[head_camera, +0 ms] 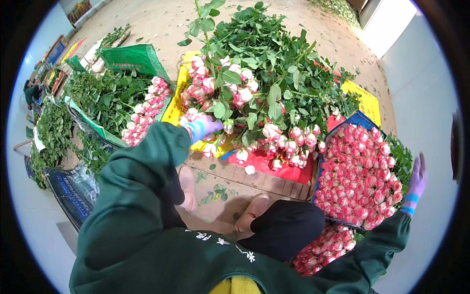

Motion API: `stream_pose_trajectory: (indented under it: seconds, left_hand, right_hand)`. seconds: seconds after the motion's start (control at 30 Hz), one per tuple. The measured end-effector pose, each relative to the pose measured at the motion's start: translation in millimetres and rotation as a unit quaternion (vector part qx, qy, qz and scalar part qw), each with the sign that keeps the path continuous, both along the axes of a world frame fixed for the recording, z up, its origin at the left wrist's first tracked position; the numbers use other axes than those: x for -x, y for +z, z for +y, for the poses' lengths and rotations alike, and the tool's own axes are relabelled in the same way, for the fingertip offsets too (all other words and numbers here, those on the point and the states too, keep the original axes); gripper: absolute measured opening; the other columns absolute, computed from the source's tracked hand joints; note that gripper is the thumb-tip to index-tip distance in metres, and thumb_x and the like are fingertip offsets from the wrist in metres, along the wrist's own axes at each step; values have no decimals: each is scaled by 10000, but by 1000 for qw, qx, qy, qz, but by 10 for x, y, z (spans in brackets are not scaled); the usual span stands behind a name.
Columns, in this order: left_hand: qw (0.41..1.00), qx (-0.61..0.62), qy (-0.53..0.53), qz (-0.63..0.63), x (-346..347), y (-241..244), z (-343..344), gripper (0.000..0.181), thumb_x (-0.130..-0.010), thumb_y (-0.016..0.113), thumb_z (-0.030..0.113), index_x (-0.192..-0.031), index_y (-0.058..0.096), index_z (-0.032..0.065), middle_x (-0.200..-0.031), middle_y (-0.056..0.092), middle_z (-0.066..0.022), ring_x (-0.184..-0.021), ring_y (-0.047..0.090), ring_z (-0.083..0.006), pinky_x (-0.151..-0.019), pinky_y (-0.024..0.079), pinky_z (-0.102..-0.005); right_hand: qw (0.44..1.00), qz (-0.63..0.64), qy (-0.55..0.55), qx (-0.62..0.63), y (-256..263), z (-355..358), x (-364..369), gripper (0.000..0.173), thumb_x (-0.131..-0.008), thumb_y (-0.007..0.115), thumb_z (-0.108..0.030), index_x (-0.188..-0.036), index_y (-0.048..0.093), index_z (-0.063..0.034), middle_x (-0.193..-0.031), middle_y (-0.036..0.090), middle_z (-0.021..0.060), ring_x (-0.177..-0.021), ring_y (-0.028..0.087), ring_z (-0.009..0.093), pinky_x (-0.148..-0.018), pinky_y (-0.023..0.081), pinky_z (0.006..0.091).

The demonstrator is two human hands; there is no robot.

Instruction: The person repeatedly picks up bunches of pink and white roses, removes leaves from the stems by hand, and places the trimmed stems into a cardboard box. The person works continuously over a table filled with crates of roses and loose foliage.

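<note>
My left hand [207, 126], in a purple glove with a blue-striped cuff, reaches into a heap of cut roses. Its fingertips are beside a pale, greenish rosebud [228, 127]; whether they grip it is unclear. Pink-and-white rose heads [209, 85] surround this hand, with leafy stems [257, 44] piled behind. At the far right, my right hand [417, 178] has its fingers extended and nothing visible in it. It is beside the leaves at the outer edge of a dense block of pink-and-white roses [354, 176], which has a blue wrap [361, 119] along its far side.
More roses [325, 248] lie low beside my right knee. On the left are another wrapped rose bundle [143, 114], a green woven sheet [132, 58] and a dark printed sheet [71, 193]. Yellow [176, 106] and red sheets [257, 165] underlie the heap. A person [32, 92] is far left.
</note>
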State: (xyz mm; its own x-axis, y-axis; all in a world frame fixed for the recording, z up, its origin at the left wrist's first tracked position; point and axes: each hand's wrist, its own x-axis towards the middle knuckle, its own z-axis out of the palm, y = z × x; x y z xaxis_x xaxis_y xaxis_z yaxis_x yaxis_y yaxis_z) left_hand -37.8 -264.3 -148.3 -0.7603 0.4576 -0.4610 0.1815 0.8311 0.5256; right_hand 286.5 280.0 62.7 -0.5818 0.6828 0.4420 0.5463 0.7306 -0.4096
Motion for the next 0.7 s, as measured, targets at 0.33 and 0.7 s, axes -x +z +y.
stream_pose_trajectory:
  seconds: [0.33,0.7]
  left_hand:
    - [893,-234,308,231,188,-1147,417,230,-819,604,234,-949,612,45,-815,650,-104,-692,611,-243,-653,476,-334]
    - [782,-545,281,-107,-1438,-158,-69,171,-880,509,86,-997,587,-11,-766,604,-16,-680,535,-82,-623,447,-230]
  right_hand:
    - [859,28,381,342,-546,-2795,1576,355,-877,557,-219,-1175,550,-26,-1023,606,29,-886,530,72,-793,419,214]
    - [754,-118,503,406,-1503,-4062,2182,425,-859,591,-284,-1152,541,21,-952,643,98,-836,575,131,-778,457,279]
